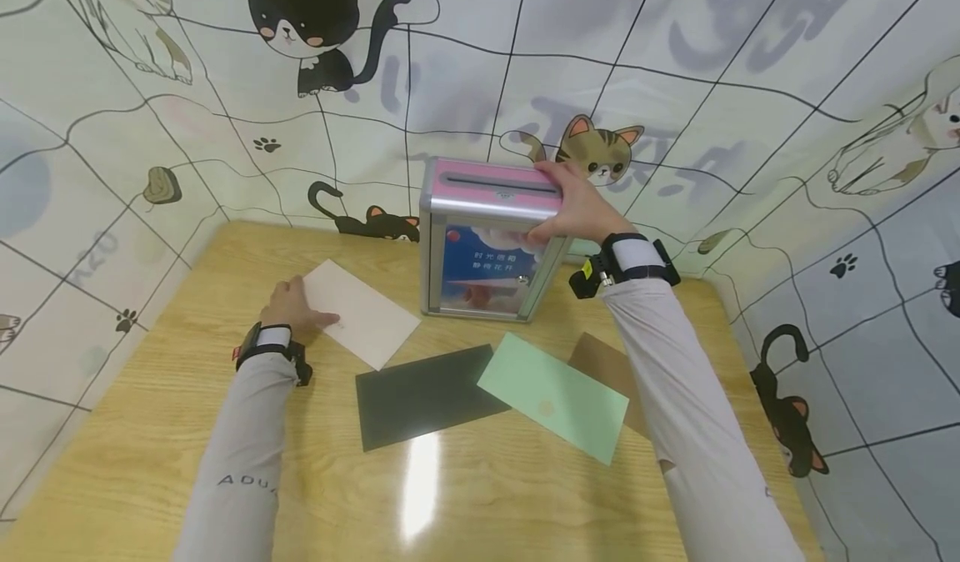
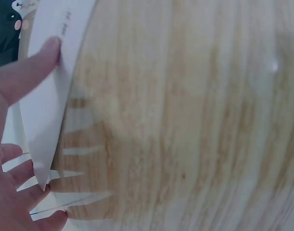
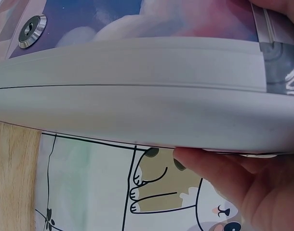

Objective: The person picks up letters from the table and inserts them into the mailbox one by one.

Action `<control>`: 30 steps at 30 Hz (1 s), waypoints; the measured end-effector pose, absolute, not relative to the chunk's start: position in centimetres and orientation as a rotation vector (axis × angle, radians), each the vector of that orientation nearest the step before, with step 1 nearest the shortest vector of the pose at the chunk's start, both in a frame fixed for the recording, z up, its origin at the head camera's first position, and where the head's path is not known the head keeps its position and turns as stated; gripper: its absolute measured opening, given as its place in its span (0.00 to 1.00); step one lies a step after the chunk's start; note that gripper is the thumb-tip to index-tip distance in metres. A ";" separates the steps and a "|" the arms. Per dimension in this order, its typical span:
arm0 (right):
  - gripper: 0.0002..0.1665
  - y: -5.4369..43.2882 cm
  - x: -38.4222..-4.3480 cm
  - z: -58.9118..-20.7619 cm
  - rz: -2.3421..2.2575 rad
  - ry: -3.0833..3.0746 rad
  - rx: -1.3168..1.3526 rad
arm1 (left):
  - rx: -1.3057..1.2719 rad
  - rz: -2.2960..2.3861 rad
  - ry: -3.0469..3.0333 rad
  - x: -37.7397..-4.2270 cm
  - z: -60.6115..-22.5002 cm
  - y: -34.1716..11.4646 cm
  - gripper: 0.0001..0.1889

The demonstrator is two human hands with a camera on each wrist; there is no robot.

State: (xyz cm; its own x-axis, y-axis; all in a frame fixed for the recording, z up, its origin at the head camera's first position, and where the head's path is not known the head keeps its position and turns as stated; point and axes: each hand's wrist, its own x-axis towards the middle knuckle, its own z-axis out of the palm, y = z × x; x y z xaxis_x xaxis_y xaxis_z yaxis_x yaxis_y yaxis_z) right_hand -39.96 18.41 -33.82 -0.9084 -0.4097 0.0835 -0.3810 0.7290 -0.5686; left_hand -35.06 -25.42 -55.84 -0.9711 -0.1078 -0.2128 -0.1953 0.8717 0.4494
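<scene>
My left hand [image 1: 292, 308] holds a pale pink envelope [image 1: 367, 316] by its left end, on the left of the table. In the left wrist view the thumb lies on top of the envelope [image 2: 48, 91], with the other fingers at its far edge and underside. My right hand [image 1: 581, 203] grips the upper right corner of an upright letter box [image 1: 487, 266] with a pink slotted top, silver frame and blue picture front. In the right wrist view, fingers [image 3: 209, 168] press one side of the box [image 3: 137, 106], and the thumb touches its front.
In front of the box lie a dark green envelope [image 1: 427, 399], a mint green envelope [image 1: 555, 395] partly over it, and a brown envelope [image 1: 600, 362] partly hidden by the right forearm. A cat-patterned wall covering [image 1: 465, 62] rises behind the wooden table [image 1: 337, 495] and at both sides.
</scene>
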 end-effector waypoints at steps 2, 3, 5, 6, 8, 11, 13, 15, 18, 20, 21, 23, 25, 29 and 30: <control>0.62 18.4 -40.0 -33.8 -0.926 2.879 -0.662 | -0.260 0.719 2.867 -34.9 -55.2 -25.4 0.57; 0.61 18.4 -40.0 -33.8 -0.927 2.879 -0.664 | -0.274 0.716 2.871 -34.8 -54.9 -25.3 0.56; 0.61 18.4 -40.0 -33.8 -0.928 2.879 -0.663 | -0.281 0.704 2.876 -34.8 -54.6 -25.3 0.53; 0.62 18.4 -40.0 -33.8 -0.931 2.877 -0.664 | -0.276 0.705 2.883 -34.9 -54.6 -25.5 0.51; 0.61 18.4 -40.0 -33.9 -0.937 2.874 -0.664 | -0.235 0.708 2.899 -34.9 -54.5 -25.8 0.45; 0.61 18.3 -40.0 -33.9 -0.933 2.869 -0.662 | -0.124 0.703 2.927 -35.2 -54.7 -26.6 0.35; 0.62 18.4 -40.0 -33.9 -0.924 2.874 -0.654 | -0.051 0.723 2.935 -35.2 -54.5 -26.9 0.29; 0.62 18.4 -40.0 -33.8 -0.914 2.879 -0.648 | -0.004 0.754 2.929 -35.3 -54.2 -27.1 0.23; 0.62 18.5 -39.9 -33.8 -0.915 2.881 -0.646 | 0.021 0.842 2.882 -35.1 -53.3 -27.4 0.20; 0.61 18.6 -39.9 -33.8 -0.916 2.880 -0.649 | 0.031 0.890 2.836 -35.0 -52.9 -27.7 0.19; 0.61 18.6 -39.8 -33.8 -0.914 2.880 -0.650 | 0.034 0.907 2.808 -34.9 -52.8 -28.0 0.19; 0.61 18.6 -39.8 -33.8 -0.910 2.882 -0.650 | 0.041 0.938 2.749 -34.9 -52.5 -28.4 0.19; 0.61 18.5 -39.8 -33.8 -0.902 2.883 -0.651 | 0.055 0.986 2.687 -34.7 -52.1 -28.9 0.20; 0.61 18.4 -39.7 -33.7 -0.910 2.879 -0.653 | 0.082 1.130 2.580 -34.1 -51.2 -29.5 0.18; 0.61 18.4 -39.7 -33.7 -0.910 2.879 -0.654 | 0.098 1.173 2.553 -34.0 -51.0 -29.6 0.18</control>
State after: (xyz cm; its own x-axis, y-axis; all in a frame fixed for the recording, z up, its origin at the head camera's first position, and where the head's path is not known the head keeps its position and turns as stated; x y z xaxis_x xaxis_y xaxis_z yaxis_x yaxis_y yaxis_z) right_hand -39.72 18.42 -33.73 -0.9091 -0.4094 0.0765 -0.3790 0.7370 -0.5597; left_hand -33.98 -29.57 -50.98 -0.9437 0.1970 -0.2658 -0.0733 0.6587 0.7488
